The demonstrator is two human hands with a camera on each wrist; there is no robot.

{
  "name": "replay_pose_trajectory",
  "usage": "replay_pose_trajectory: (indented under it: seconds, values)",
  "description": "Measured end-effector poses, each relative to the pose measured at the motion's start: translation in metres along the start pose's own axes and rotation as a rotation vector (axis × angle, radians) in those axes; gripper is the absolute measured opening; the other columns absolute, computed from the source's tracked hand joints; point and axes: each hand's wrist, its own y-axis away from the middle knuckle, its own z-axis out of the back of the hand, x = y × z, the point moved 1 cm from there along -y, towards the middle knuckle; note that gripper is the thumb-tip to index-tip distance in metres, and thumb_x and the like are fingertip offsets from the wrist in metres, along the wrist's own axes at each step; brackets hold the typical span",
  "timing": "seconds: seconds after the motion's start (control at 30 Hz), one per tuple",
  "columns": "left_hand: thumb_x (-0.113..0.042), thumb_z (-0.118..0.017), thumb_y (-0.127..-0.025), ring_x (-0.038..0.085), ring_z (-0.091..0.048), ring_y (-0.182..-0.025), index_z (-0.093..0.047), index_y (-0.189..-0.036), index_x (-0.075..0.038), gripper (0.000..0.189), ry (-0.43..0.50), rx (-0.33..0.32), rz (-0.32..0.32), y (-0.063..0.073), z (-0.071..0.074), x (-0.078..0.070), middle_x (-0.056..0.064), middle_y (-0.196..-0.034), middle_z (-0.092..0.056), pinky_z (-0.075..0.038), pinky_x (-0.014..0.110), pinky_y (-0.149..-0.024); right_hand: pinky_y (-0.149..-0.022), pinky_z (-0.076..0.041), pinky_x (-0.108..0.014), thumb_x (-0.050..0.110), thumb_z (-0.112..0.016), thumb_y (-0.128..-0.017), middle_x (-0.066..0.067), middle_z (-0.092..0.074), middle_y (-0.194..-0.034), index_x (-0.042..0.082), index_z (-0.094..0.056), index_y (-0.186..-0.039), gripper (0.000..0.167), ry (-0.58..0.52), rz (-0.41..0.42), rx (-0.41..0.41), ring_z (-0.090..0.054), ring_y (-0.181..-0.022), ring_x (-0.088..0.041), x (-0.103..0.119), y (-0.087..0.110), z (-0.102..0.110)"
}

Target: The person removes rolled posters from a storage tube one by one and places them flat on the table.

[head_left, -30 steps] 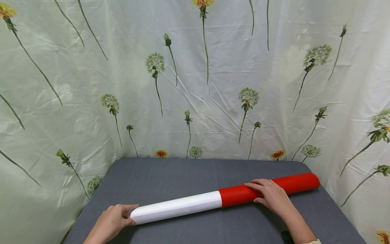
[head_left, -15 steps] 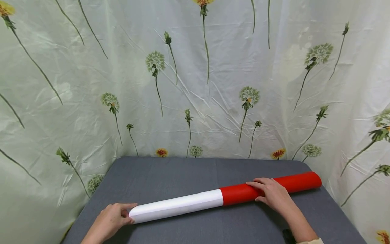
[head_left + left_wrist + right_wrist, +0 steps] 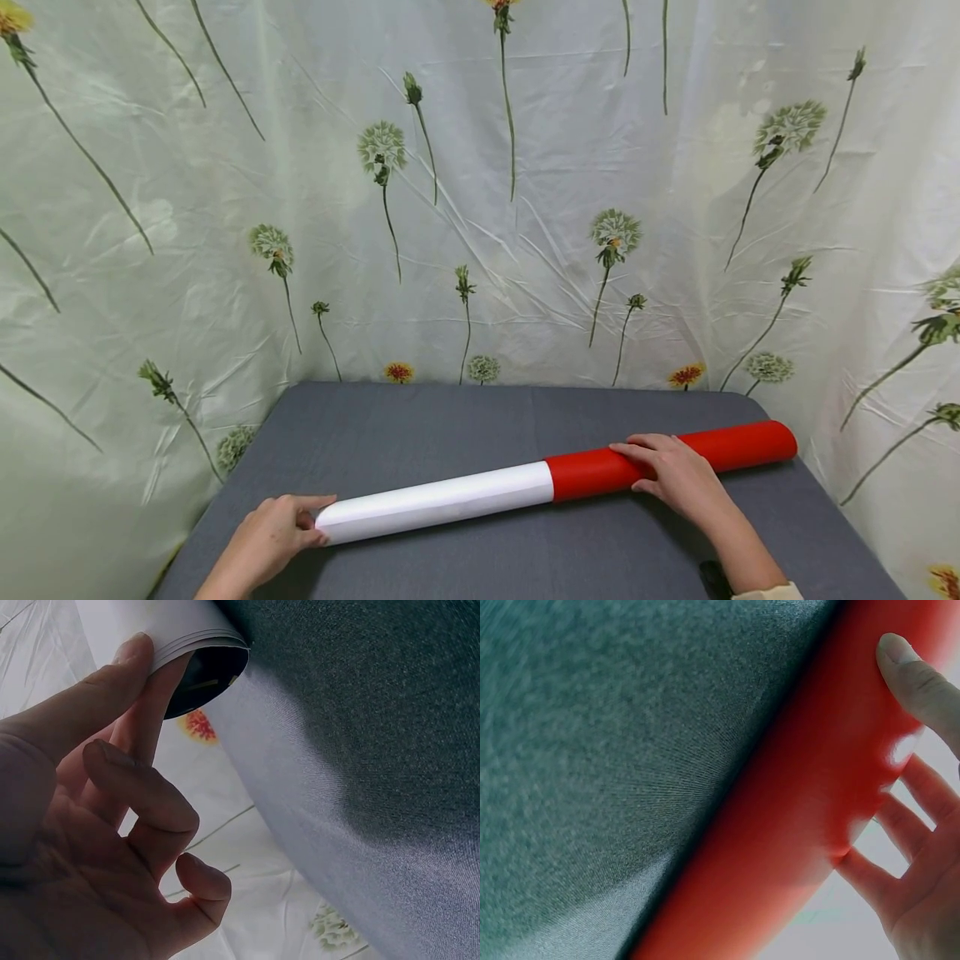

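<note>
A long white roll [image 3: 442, 500] lies slanted across the table, its right end meeting a red roll [image 3: 588, 473] in line with it. My left hand [image 3: 272, 533] pinches the white roll's left end between thumb and forefinger. In the left wrist view, that end shows several thin layers and a dark hollow [image 3: 196, 682], with a finger inside the rim; the other fingers curl loosely, off the roll. My right hand [image 3: 678, 473] holds the red roll from above. In the right wrist view, the thumb and fingertips press into the red surface, denting it slightly.
The table [image 3: 420, 425] has a dark grey cloth top with rounded back corners. Behind it and along both sides hangs a pale curtain [image 3: 330, 167] printed with dandelions. A black band [image 3: 714, 577] sits at the right wrist beside a light sleeve [image 3: 768, 592].
My left hand has shifted slightly left and my right hand slightly right, each keeping its hold. The white stretch between them looks a little longer. The head view has tilted down slightly.
</note>
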Motion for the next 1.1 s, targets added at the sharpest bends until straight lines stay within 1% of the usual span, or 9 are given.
replay_pose_trajectory:
  seconds: [0.23,0.4,0.53,0.63,0.73,0.9,1.1]
  values:
    - [-0.026,-0.093,-0.077,0.01,-0.068,-0.077,-0.078,-0.129,-0.014,0.055,-0.006,0.001,0.001,0.001,0.001,0.003,-0.002,-0.087,-0.08,-0.051,0.037,-0.067,-0.094,-0.058,-0.055,0.024,-0.095,-0.075,-0.008,-0.073,-0.129,0.03,-0.073,-0.135,0.064,-0.007,0.004,-0.005,-0.069,-0.115,-0.033,0.0,0.001,-0.001]
    - [-0.025,-0.092,-0.078,0.01,-0.068,-0.077,-0.078,-0.13,-0.014,0.055,0.008,0.014,0.014,0.001,0.002,0.006,-0.002,-0.087,-0.079,-0.052,0.037,-0.068,-0.097,-0.057,-0.056,0.025,-0.095,-0.076,-0.008,-0.072,-0.13,0.03,-0.073,-0.135,0.063,-0.017,0.0,0.01,-0.069,-0.116,-0.033,0.0,0.001,-0.001]
    - [-0.024,-0.092,-0.078,0.011,-0.068,-0.077,-0.077,-0.13,-0.012,0.056,0.011,0.02,0.017,0.001,0.003,0.009,-0.001,-0.087,-0.079,-0.053,0.038,-0.069,-0.095,-0.058,-0.056,0.025,-0.094,-0.077,-0.007,-0.072,-0.13,0.03,-0.073,-0.135,0.063,-0.022,0.0,0.017,-0.068,-0.115,-0.033,0.0,0.001,0.0]
    - [-0.022,-0.092,-0.078,0.01,-0.067,-0.077,-0.078,-0.13,-0.012,0.055,0.027,0.014,0.016,0.001,0.004,0.011,-0.001,-0.086,-0.079,-0.053,0.037,-0.07,-0.094,-0.058,-0.055,0.025,-0.095,-0.076,-0.007,-0.072,-0.129,0.03,-0.073,-0.135,0.063,-0.022,0.002,0.009,-0.069,-0.115,-0.033,0.0,0.001,0.0]
    - [-0.022,-0.092,-0.077,0.01,-0.066,-0.076,-0.078,-0.129,-0.011,0.055,0.036,0.006,0.006,0.001,0.005,0.013,-0.002,-0.085,-0.079,-0.052,0.035,-0.069,-0.096,-0.058,-0.056,0.025,-0.095,-0.076,-0.008,-0.073,-0.13,0.03,-0.073,-0.135,0.063,-0.019,0.003,0.002,-0.069,-0.115,-0.033,0.0,0.001,0.0]
    - [-0.024,-0.093,-0.076,0.01,-0.064,-0.074,-0.078,-0.129,-0.012,0.055,0.024,-0.004,-0.002,0.002,0.005,0.018,-0.003,-0.083,-0.078,-0.05,0.034,-0.068,-0.1,-0.056,-0.058,0.024,-0.095,-0.076,-0.008,-0.073,-0.13,0.029,-0.073,-0.135,0.063,-0.023,0.0,0.007,-0.069,-0.116,-0.034,-0.001,0.001,0.0]
    - [-0.023,-0.093,-0.077,0.011,-0.064,-0.075,-0.078,-0.129,-0.011,0.056,0.019,-0.007,0.002,0.002,0.007,0.021,-0.001,-0.084,-0.078,-0.05,0.035,-0.069,-0.099,-0.056,-0.058,0.024,-0.095,-0.077,-0.009,-0.073,-0.13,0.028,-0.073,-0.136,0.063,-0.027,-0.006,0.01,-0.069,-0.116,-0.034,-0.003,0.002,0.001]
